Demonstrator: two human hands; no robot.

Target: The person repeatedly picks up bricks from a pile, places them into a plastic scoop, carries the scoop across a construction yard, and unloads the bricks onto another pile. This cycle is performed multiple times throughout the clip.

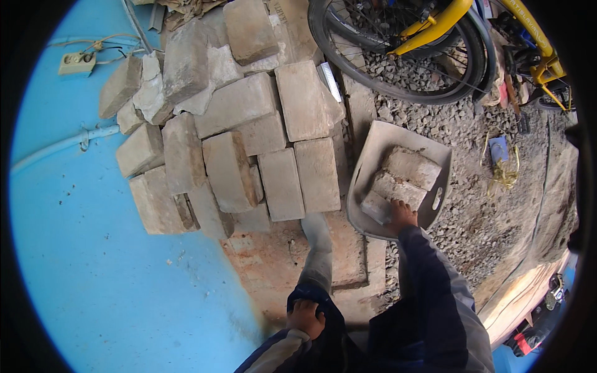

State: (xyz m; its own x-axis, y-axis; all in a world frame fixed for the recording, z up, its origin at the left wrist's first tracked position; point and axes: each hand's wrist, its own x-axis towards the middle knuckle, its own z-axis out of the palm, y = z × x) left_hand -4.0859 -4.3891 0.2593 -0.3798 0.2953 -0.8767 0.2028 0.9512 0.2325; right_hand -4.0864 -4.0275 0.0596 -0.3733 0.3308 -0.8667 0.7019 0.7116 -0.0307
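Observation:
My right hand [403,216] reaches into a grey plastic tub [357,208], fingers bent over the near end of a grey block [380,200]. That block lies at a slant in the tub, against a second block [411,166] behind it. Both look rough and dusty. On my bent left knee rests my left hand [306,318], holding nothing, its fingers laid over the dark cloth. Part of the fingers of each hand is hidden from view.
A large pile of pale blocks [238,112] stands ahead and left, beside a blue wall [124,273] with a socket box [77,64]. A yellow bicycle [438,26] stands over gravel [407,112] at the far right. My boot [318,252] is between pile and tub.

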